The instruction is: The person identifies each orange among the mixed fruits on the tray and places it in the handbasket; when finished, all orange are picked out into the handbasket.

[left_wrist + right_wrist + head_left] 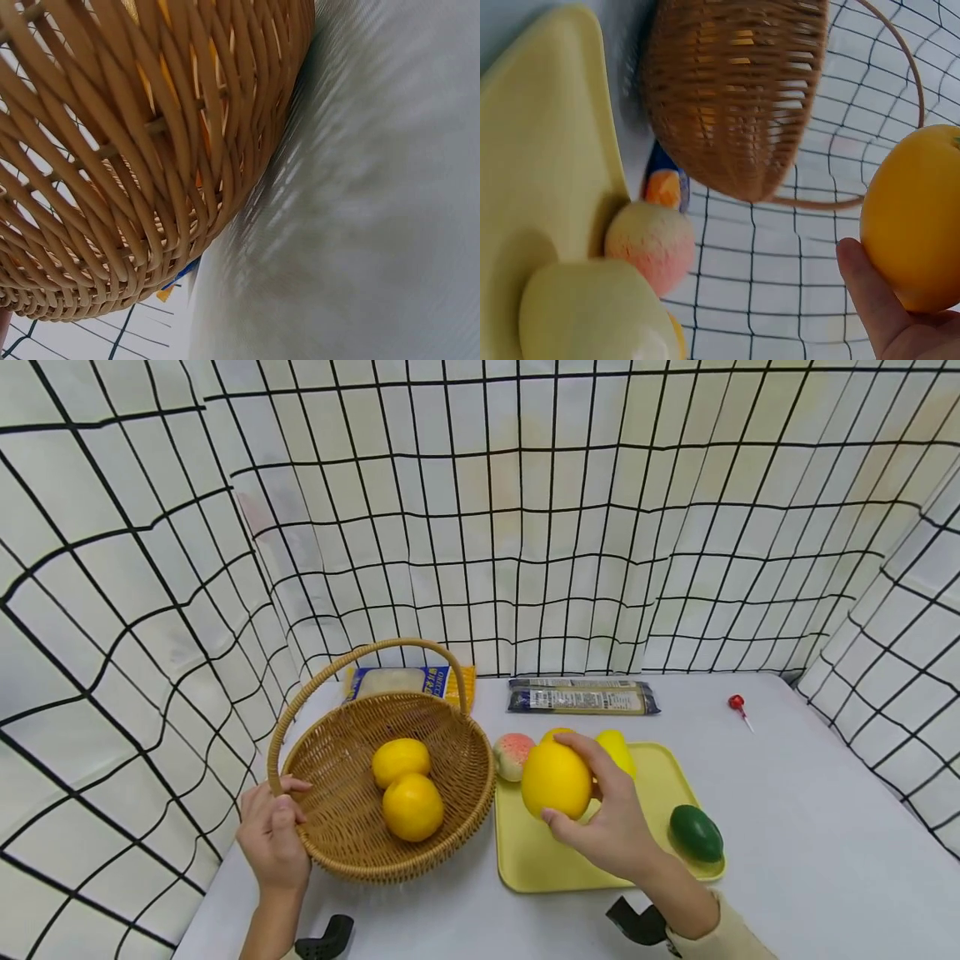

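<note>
My left hand [273, 839] grips the rim of a brown wicker basket [322, 756] by the foot of its handle. The basket tilts toward me, with two yellow fruits [412, 807] inside. In the left wrist view, its woven side [135, 187] fills much of the frame and the left hand is mostly hidden. My right hand [615, 818] holds a yellow-orange orange [557, 781] between thumb and fingers, above the yellow tray [540, 872]. The right wrist view shows this orange [915, 217] with a fingertip against it, apart from the basket [735, 97].
A peach [513, 756] lies at the tray's far left corner. Yellow fruit [615, 748] sits behind my right hand, and a dark green fruit [696, 833] on the tray's right. Packets [581, 696] and a yellow-blue bag [390, 680] lie farther back, a red lollipop-like item [737, 703] right.
</note>
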A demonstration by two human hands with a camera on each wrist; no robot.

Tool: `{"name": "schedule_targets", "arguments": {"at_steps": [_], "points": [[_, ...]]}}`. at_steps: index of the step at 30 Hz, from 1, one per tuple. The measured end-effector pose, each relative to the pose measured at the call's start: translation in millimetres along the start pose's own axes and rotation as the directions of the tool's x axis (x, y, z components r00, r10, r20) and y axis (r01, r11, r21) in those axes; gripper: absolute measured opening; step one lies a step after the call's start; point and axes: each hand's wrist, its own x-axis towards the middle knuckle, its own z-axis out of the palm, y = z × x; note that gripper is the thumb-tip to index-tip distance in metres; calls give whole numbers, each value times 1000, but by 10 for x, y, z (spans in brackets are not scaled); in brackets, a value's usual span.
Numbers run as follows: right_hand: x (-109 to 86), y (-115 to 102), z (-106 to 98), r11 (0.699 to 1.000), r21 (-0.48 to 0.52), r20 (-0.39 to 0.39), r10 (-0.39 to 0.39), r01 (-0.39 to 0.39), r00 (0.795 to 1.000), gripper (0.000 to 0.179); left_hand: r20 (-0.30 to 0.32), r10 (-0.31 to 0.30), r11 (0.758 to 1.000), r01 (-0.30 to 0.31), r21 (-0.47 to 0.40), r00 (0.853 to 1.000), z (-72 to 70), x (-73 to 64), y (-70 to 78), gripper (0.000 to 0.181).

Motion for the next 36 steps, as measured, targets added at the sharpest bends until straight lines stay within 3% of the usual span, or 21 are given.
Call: {"name": "schedule_targets", "arguments": {"at_steps": [6,18,26,31,36], "points": [[120,37,202,996,61,46,60,-63,997,71,1,-3,1000,3,6,1000,-14,15,-24,34],[309,-86,570,993,118,114,-4,-9,993,70,7,-3,1000,3,9,1000,-31,14,-31,35],[359,-125,837,985,154,210,44,-77,977,73,7,-2,1000,2,-5,1000,-19,7,-27,34],[402,-144,1007,989,126,247,50,-83,968,74,10,-3,1000,3,2,1000,-20,0,-25,34],[442,-193,1128,997,8,307,74,-80,949,79,9,-3,1000,3,0,1000,-17,0,-25,34]]}}
